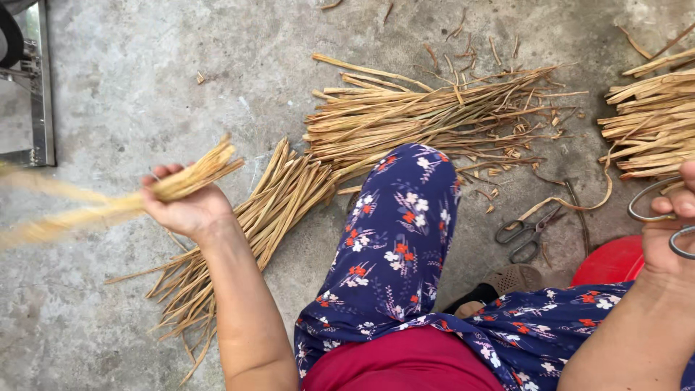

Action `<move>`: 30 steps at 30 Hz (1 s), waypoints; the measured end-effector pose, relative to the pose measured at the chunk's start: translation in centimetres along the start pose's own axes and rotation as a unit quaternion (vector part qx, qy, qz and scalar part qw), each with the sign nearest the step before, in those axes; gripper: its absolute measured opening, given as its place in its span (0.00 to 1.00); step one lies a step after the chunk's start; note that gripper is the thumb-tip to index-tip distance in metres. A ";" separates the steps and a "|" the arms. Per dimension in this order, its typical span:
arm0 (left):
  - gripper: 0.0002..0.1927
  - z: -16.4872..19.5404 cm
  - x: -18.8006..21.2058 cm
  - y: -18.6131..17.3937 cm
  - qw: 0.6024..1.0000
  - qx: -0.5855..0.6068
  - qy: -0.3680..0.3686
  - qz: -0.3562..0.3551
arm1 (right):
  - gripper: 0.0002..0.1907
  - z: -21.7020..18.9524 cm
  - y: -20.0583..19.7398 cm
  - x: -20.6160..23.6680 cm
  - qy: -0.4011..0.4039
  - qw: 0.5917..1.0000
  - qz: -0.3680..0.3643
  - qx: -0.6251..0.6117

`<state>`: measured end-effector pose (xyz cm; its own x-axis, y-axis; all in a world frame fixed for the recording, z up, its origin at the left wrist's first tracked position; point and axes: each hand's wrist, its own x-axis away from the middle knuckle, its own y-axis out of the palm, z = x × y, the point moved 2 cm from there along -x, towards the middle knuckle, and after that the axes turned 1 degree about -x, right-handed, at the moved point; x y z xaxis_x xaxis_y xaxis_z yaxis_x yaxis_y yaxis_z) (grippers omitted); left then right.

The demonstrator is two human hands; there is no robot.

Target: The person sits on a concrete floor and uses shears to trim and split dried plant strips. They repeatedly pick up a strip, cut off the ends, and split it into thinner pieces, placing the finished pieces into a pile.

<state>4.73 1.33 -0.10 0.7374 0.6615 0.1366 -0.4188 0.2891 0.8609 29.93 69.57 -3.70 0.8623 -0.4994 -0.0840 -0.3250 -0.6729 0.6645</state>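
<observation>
Seen from my remote feed off the head camera: the left hand (184, 206) is clenched tight around a bundle of dried straw stalks (130, 197), fingers wrapped fully over it, the long end blurred out toward the frame's left edge and the short cut ends poking up to the right. The right hand (670, 235) sits at the far right edge, fingers through the metal loops of a pair of scissors (655, 206); I see only the handles, so I cannot tell how the blades stand. A second, smaller pair of scissors (527, 233) lies on the concrete floor (130, 87) beside a floral-trousered knee (402, 217). Loose heaps of stalks (405, 116) lie spread ahead of the knee, with another pile (651, 119) at right
</observation>
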 end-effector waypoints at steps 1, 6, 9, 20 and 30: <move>0.08 -0.7 -0.2 -3.0 0.994 -0.056 -0.028 0.089 | 0.13 0.0 0.0 0.1 0.007 1.000 0.001 0.006; 0.12 -7.3 2.2 -13.6 0.900 -0.192 -0.217 0.326 | 0.14 0.7 -0.3 0.6 0.032 0.999 0.037 0.021; 0.18 -11.1 4.4 -14.3 0.880 -0.159 -0.263 0.363 | 0.15 0.4 -0.3 1.1 0.032 0.997 0.060 0.036; 0.35 -10.6 6.3 -16.0 0.719 -0.436 -0.533 0.090 | 0.08 -0.2 8.3 4.4 0.006 0.978 0.180 0.104; 0.34 -23.5 6.7 -10.3 0.452 -0.747 -0.091 -0.479 | 0.09 -0.8 12.5 7.5 0.009 0.962 0.227 0.152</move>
<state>1.54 19.04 -19.58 0.9337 -0.2917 0.2079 0.3497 0.6168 -0.7052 32.60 57.84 4.59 0.6104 -0.7719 0.1779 -0.7658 -0.5177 0.3815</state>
